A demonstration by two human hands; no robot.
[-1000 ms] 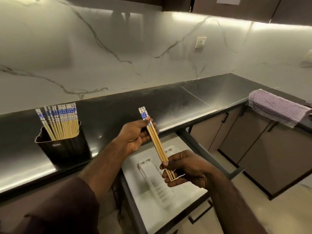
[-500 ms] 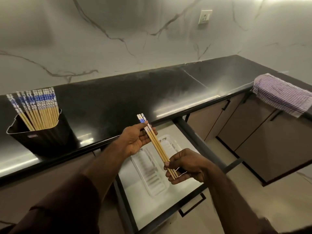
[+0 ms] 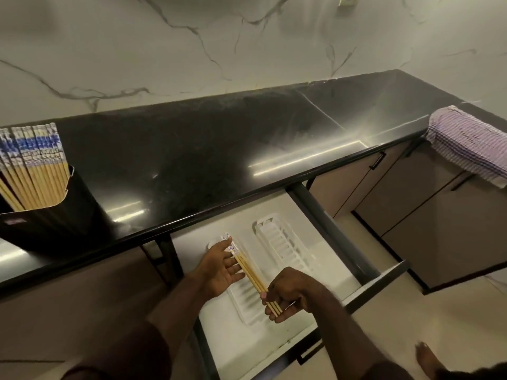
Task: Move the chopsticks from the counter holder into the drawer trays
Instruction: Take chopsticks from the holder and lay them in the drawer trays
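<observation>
The black counter (image 3: 192, 160) runs across your view from nine o'clock to two o'clock, under a marble wall (image 3: 137, 50). A striped purple cloth (image 3: 469, 144) hangs over its edge at three o'clock. Below the counter, toward six o'clock, the drawer (image 3: 315, 215) stands pulled open, white inside with a dark frame. At nine o'clock the black holder (image 3: 49, 220) sits on the counter, packed with upright chopsticks in the holder (image 3: 35, 171), their blue-patterned tops up.

Two white ribbed trays lie in the drawer side by side. The far tray (image 3: 285, 242), toward four o'clock of the near one, holds nothing you can see. The near tray (image 3: 247, 300) lies beneath your hands.

Your right hand (image 3: 290, 292) pinches the plain lower ends of a small bundle of chopsticks (image 3: 249, 270) between thumb and curled fingers. Your left hand (image 3: 219, 267) has its fingers straight and spread, the palm turned up, its fingertips touching the patterned upper part of the bundle. The bundle slants from eleven o'clock down to five o'clock, low over the near tray; you cannot tell whether it touches the ribs. A bare foot (image 3: 428, 357) shows at five o'clock.
</observation>
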